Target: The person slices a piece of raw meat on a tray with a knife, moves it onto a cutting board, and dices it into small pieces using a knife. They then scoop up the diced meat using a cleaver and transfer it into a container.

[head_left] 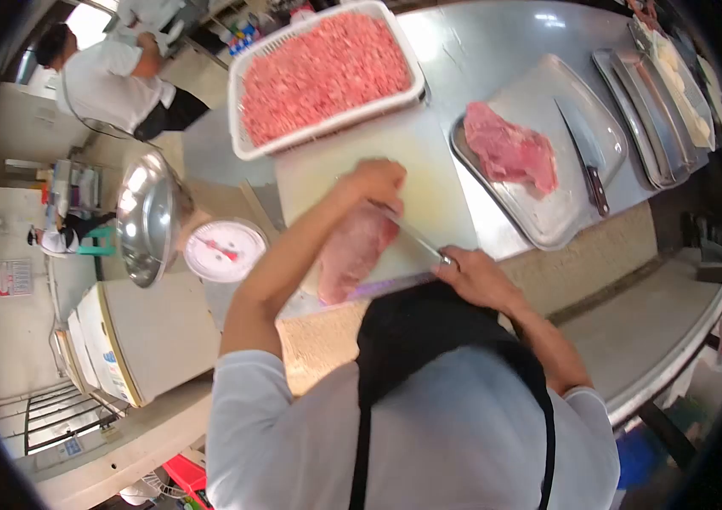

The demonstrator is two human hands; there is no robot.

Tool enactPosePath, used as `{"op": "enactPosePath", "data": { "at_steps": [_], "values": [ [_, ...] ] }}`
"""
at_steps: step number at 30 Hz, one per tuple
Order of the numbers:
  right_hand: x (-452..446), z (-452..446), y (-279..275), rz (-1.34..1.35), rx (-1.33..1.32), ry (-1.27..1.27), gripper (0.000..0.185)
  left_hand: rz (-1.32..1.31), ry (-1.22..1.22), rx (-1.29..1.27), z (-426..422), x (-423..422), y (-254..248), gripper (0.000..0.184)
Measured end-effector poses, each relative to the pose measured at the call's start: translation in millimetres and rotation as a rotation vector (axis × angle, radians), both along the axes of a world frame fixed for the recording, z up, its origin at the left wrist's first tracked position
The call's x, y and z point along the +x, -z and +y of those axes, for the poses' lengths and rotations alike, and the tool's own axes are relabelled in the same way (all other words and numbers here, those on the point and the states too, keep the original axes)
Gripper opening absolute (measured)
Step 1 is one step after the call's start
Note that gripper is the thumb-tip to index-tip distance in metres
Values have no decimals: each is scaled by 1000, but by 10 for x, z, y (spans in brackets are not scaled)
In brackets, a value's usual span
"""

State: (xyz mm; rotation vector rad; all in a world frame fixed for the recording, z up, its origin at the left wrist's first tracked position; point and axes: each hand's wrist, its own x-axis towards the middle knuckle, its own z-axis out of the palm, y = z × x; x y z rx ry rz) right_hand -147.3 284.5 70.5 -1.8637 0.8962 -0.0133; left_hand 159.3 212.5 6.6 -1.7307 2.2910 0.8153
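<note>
A slab of raw meat (pixel 356 255) lies lengthwise on the pale cutting board (pixel 310 174) in front of me. At its far end my left hand (pixel 376 184) is closed on the meat, fingers curled. My right hand (pixel 470 274) grips a knife (pixel 419 236) by its handle, to the right of the slab. The blade slants up and left to the meat's far right edge, close beneath my left hand. Where the tip ends is hidden by that hand and the meat.
A white basket (pixel 246 151) of ground meat stands behind the board. To the right, a metal tray (pixel 560 225) holds another meat piece (pixel 509 150) and a second knife (pixel 586 161). A scale (pixel 225 251) and steel bowl (pixel 147 217) stand left. A person (pixel 110 85) is at far left.
</note>
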Motion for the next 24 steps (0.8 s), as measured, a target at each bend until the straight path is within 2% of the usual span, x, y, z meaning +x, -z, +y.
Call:
{"op": "enactPosePath", "data": {
  "at_steps": [1, 3, 5, 8, 11, 14, 17, 24],
  "values": [
    [-72, 12, -74, 0, 40, 8, 48, 56, -7, -47, -2, 54, 45, 27],
    [-120, 9, -309, 10, 127, -9, 48, 201, -88, -250, -17, 102, -243, 25],
    [-112, 82, -363, 38, 168, 37, 48, 246, -193, -307, -30, 72, -648, 23],
    [-69, 140, -324, 41, 182, 64, 47, 239, -252, -328, 64, 47, -922, 24],
    [1, 149, -302, 29, 178, 69, 46, 189, -201, -264, 151, 62, -802, 27],
    [56, 94, -356, 63, 171, 49, 44, 86, -248, -299, 276, 13, -684, 35],
    [101, -14, -468, 97, 177, 6, 44, 97, -274, -250, 301, 21, -656, 44],
    [273, -241, -608, 220, 111, -97, 47, 81, -321, -210, 332, 149, -470, 44]
  ]
}}
